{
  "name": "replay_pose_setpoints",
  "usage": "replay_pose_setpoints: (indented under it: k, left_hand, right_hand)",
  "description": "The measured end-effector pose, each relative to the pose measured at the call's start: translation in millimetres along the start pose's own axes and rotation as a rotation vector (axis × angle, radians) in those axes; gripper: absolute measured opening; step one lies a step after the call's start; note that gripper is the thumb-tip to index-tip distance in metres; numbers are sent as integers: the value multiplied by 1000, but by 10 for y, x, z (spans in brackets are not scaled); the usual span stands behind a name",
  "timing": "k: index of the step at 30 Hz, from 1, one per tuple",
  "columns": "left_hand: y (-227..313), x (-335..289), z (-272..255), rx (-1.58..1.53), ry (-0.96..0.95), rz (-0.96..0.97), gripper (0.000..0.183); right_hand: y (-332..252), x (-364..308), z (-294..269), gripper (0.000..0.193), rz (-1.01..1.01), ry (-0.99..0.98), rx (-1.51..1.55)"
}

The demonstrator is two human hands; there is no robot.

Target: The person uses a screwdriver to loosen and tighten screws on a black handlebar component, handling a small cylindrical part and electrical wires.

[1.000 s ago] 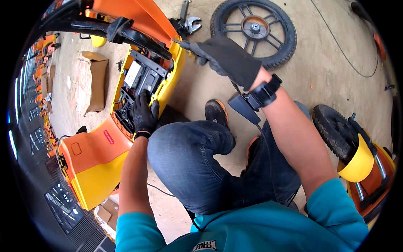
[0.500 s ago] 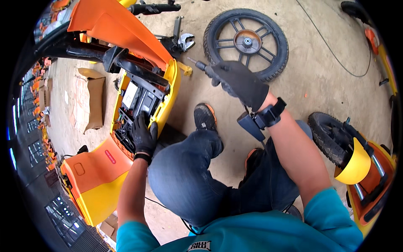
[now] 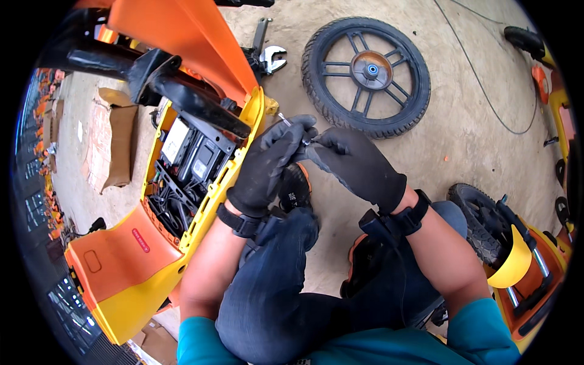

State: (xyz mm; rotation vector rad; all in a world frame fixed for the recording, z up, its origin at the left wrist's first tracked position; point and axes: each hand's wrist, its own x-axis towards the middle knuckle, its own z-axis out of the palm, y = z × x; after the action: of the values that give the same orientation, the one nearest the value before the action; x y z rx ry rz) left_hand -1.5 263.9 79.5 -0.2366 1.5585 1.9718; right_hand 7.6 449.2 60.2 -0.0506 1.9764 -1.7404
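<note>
My two black-gloved hands meet in front of me, over my foot. My left hand (image 3: 258,167) is closed round a slim black tool like a screwdriver, whose metal tip (image 3: 284,120) sticks out above the fingers. Opposite it, my right hand (image 3: 362,164) pinches with thumb and fingers against the left fingertips. A small shiny bit shows there, too hidden to name. Just left of my hands lies a yellow and orange scooter body (image 3: 135,274) with an open compartment. Inside are a black box (image 3: 204,161), a white-labelled part (image 3: 176,141) and bundled black cables (image 3: 173,201).
A spoked wheel with a black tyre (image 3: 417,73) lies flat on the concrete floor beyond my hands. An adjustable wrench (image 3: 274,58) lies left of it. A cardboard box (image 3: 112,146) stands past the scooter. Another scooter's wheel (image 3: 477,213) and yellow fender (image 3: 514,258) are at the right.
My left hand has come out of the compartment and up to my right hand. The right hand has moved down, and the tool it held now sits in my left hand.
</note>
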Motion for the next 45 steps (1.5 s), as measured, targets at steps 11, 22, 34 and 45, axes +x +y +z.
replay_pose_setpoints:
  k: [11, 22, 34, 45]
  left_hand:
    - [-278, 60, -19, -49, 110, 2, 28]
    - [-134, -34, -79, -172, 210, 162, 37]
    - [-377, -199, -423, 466, 206, 146, 38]
    - [-169, -78, -216, 81, 158, 197, 40]
  right_hand:
    - [160, -27, 5, 27, -9, 34, 56]
    - [-122, 149, 185, 25, -132, 67, 169]
    - [-44, 188, 249, 31, -30, -22, 142]
    - [-98, 293, 272, 34, -63, -97, 415]
